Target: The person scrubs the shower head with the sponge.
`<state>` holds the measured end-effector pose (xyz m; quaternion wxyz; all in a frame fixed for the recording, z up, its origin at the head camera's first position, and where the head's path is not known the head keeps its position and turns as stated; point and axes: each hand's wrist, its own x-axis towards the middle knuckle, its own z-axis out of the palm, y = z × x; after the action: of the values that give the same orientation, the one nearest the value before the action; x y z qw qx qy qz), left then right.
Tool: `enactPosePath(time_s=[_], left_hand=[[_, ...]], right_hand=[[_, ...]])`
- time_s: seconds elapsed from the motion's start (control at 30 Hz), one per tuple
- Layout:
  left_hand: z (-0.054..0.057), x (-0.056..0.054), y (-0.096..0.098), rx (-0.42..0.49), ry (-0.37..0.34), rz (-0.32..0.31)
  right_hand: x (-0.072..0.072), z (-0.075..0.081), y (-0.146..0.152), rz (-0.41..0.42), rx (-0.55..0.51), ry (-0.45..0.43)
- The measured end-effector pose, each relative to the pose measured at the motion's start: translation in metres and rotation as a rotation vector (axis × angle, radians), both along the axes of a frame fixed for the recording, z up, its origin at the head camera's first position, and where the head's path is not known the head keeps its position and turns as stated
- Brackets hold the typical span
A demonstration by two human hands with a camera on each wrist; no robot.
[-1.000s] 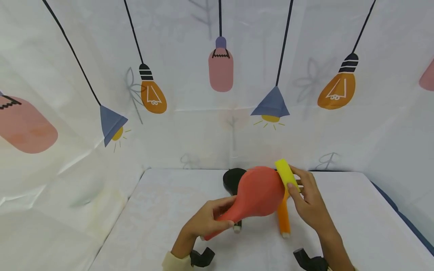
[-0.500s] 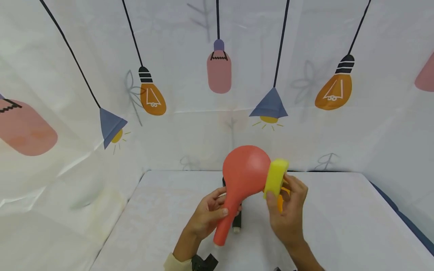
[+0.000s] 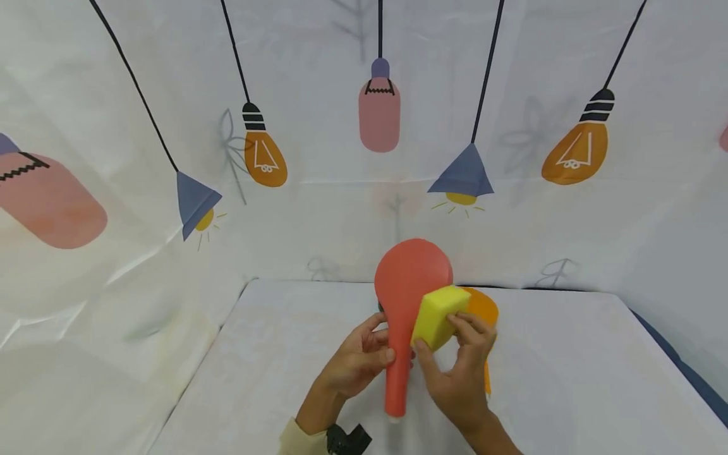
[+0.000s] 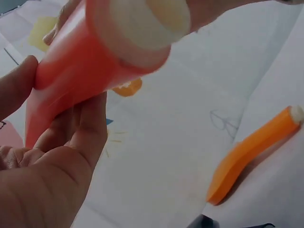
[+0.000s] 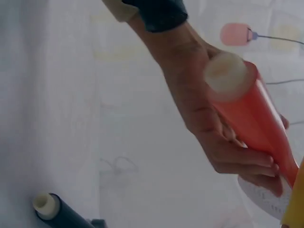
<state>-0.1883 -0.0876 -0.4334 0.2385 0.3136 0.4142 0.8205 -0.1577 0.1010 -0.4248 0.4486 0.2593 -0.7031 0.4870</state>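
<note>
My left hand [image 3: 355,366] grips the handle of a red hand shower head [image 3: 406,278], which stands nearly upright above the table. Its pale connector end [image 4: 147,23] points toward the left wrist camera, and grey nozzle face [image 5: 261,197] shows from the right wrist. Between thumb and fingers, my right hand [image 3: 463,376] pinches a yellow sponge [image 3: 438,316] at the neck of the shower head; whether it touches there is hard to tell. The left wrist view shows the sponge [image 4: 42,32] behind the red handle.
An orange shower head [image 3: 483,306] lies on the white table [image 3: 273,354] behind my right hand. A dark one [image 5: 66,211] lies there too, mostly hidden in the head view by the red one. A printed cloth [image 3: 330,221] hangs behind the table.
The red shower head has turned from slanting right to nearly upright. My right hand has brought the sponge left and down, from the head's right edge to its neck.
</note>
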Motion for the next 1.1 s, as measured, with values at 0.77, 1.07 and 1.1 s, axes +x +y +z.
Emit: enactPosePath(time_s=[0.77, 1.07, 1.1], left_hand=[[0.000, 0.004, 0.006, -0.123, 0.078, 0.146], [0.001, 0.003, 0.010, -0.129, -0.051, 0.227], [0.001, 0.003, 0.010, -0.139, -0.048, 0.221]], right_hand=[[0.011, 0.025, 0.019, 0.280, -0.333, -0.549], [0.013, 0.011, -0.002, 0.306, -0.221, -0.517], [0.013, 0.012, 0.000, 0.322, -0.259, -0.523]])
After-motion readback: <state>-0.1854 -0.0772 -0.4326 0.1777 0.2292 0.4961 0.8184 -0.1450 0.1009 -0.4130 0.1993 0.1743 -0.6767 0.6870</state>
